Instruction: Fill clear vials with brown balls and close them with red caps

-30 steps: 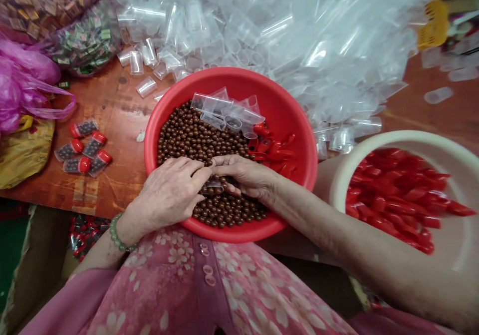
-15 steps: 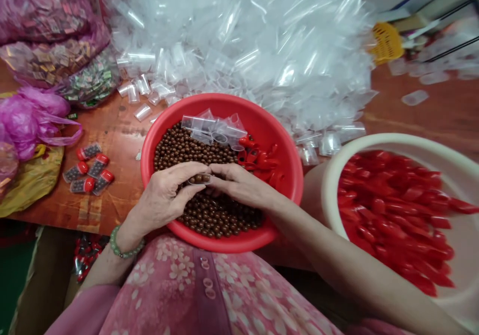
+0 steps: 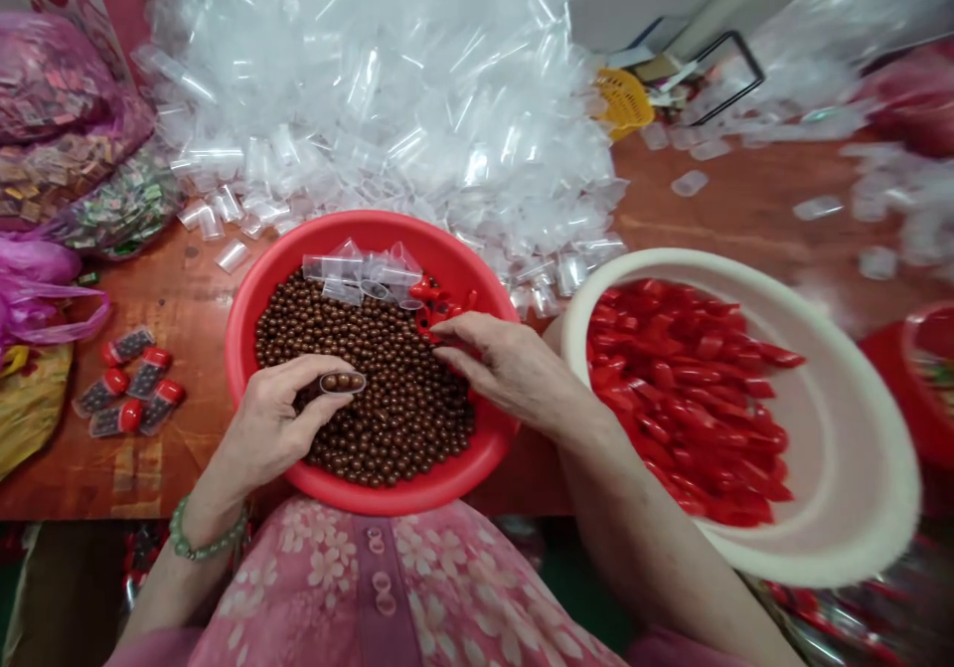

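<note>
Left grip's pinching a bead-loaded tube; right grip's slightly open, empty-looking, by red caps, where picking calls for precision.

White tub's contents, partly arm-hidden.

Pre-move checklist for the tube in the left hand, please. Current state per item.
1. Left hand has the clear tube: ok, pinched between thumb and fingers.
2. Tube mouth visible: ok, faces the camera.
3. Brown balls inside the tube: ok, some show at the mouth; fill level below, cannot tell.
4. Red cap on that tube: not ok, none fitted.
5. Right hand near the red caps in the red basin: ok.
6. Right hand gripping a cap: cannot tell.
</note>
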`<control>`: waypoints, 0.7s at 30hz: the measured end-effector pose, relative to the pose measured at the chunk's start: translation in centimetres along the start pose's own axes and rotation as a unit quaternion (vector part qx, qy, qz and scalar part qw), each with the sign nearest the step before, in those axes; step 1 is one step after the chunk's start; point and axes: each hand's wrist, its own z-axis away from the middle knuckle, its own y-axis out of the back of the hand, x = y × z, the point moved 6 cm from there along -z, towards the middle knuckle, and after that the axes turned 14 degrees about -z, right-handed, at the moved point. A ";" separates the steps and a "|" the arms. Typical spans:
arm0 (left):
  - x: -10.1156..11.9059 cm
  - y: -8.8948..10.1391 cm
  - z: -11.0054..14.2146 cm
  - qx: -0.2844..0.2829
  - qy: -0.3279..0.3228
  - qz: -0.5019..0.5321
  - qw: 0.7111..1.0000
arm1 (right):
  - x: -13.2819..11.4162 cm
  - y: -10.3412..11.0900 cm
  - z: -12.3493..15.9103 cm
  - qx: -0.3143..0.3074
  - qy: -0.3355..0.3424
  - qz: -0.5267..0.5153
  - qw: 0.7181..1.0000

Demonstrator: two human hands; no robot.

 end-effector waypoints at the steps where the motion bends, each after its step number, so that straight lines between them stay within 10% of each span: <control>1: -0.2 -0.1 -0.1 0.001 0.008 0.014 1.000 | 0.5 0.6 0.0 0.020 -0.006 0.036 0.999; 21: -1.2 -1.3 -0.1 -0.019 0.073 0.086 0.993 | 0.6 -1.4 -2.6 -0.093 -0.030 0.368 0.924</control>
